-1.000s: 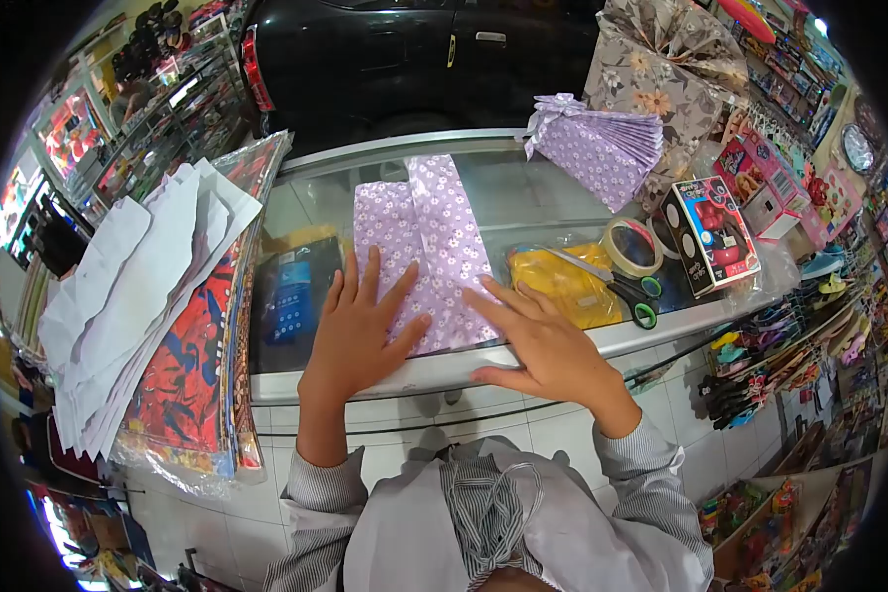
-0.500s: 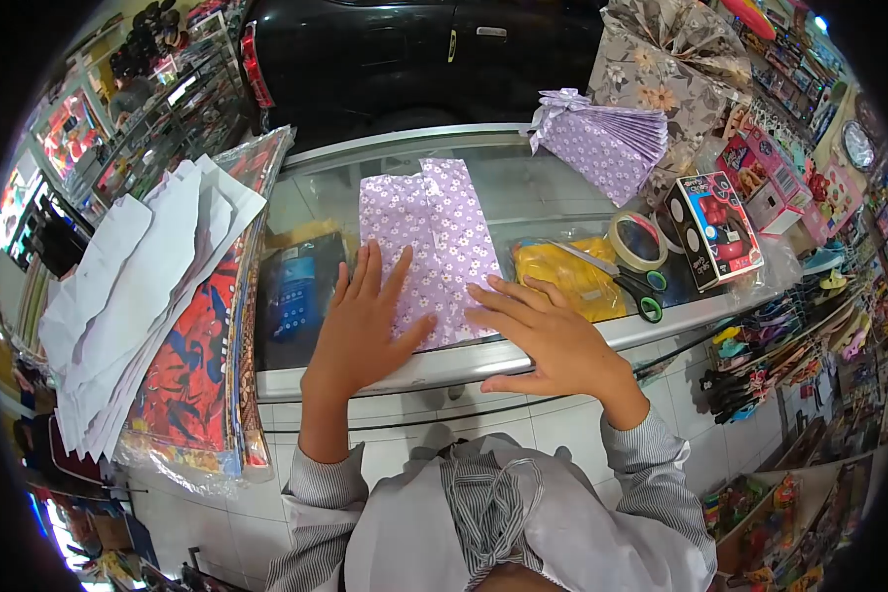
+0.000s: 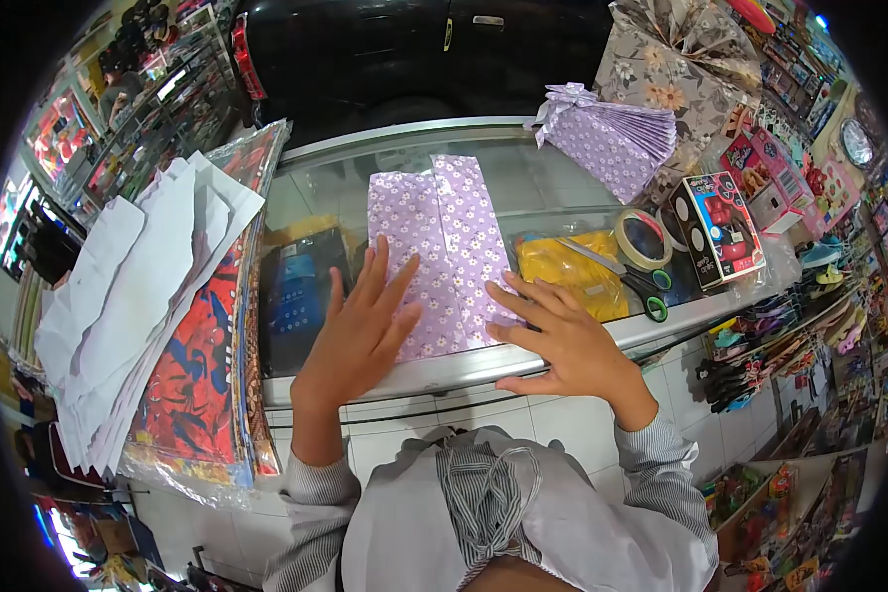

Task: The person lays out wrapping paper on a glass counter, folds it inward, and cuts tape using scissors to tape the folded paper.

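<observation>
Purple flowered paper (image 3: pixel 449 237), folded with an overlapping flap down its middle, lies on the glass counter. My left hand (image 3: pixel 357 335) is at its lower left edge, fingers spread and holding nothing. At its lower right edge is my right hand (image 3: pixel 567 340), also with spread fingers and nothing held. Whether the fingertips touch the paper cannot be told. To the right, green-handled scissors (image 3: pixel 641 286) lie partly over a yellow plastic packet (image 3: pixel 574 276), beside a tape roll (image 3: pixel 644 240).
White paper sheets (image 3: pixel 138 286) lie on wrapped red printed sheets (image 3: pixel 192 395) at the left. A pleated purple wrap (image 3: pixel 612 143), a brown flowered wrap (image 3: pixel 671 79) and a toy box (image 3: pixel 718 232) stand at the right. The counter's metal edge (image 3: pixel 444 385) runs in front.
The paper appears slightly farther right. My left hand has lifted and turned a little, its fingers closer to the paper's left edge. My right hand has shifted slightly right.
</observation>
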A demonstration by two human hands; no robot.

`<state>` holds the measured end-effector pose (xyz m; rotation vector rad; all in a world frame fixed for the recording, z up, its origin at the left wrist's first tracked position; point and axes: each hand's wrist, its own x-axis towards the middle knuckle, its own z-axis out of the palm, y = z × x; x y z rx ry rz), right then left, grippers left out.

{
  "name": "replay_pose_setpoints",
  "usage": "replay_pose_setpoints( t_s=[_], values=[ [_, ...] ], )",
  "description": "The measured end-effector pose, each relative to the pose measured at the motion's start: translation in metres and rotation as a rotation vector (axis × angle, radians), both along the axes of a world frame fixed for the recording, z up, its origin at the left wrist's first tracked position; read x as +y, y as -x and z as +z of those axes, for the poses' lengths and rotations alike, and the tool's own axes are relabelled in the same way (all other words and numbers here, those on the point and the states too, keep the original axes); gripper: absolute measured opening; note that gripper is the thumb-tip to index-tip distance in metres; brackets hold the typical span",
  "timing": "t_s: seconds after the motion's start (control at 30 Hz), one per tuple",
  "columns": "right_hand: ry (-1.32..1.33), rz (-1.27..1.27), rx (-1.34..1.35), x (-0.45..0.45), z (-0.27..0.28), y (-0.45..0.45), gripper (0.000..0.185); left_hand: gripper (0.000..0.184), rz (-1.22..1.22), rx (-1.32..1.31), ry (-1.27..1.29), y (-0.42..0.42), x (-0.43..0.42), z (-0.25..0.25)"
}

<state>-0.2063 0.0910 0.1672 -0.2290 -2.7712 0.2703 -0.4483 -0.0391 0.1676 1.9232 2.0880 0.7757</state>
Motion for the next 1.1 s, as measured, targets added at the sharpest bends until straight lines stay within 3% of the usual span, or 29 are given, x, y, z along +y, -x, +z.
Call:
replay_pose_setpoints(
  t_s=[0.1, 0.2, 0.7, 0.83, 1.1],
  values=[
    [0.014, -0.012, -0.003, -0.001, 0.003, 0.001, 0.049, 0.058, 0.064, 0.317, 0.047, 0.009, -0.016, -0.001],
    [0.037, -0.021, -0.011, -0.001, 0.005, 0.002, 0.048, 0.062, 0.074, 0.353, 0.066, 0.012, -0.018, -0.012],
    [0.1, -0.049, -0.021, -0.004, 0.008, 0.005, 0.048, 0.063, 0.115, 0.32, 0.069, 0.002, -0.016, -0.006],
    [0.061, -0.03, -0.034, -0.003, 0.008, 0.004, 0.05, 0.061, 0.002, 0.324, -0.087, -0.018, -0.004, 0.007],
    [0.132, -0.015, -0.032, 0.001, 0.002, 0.001, 0.054, 0.055, -0.005, 0.28, -0.016, -0.027, 0.007, -0.007]
  ],
)
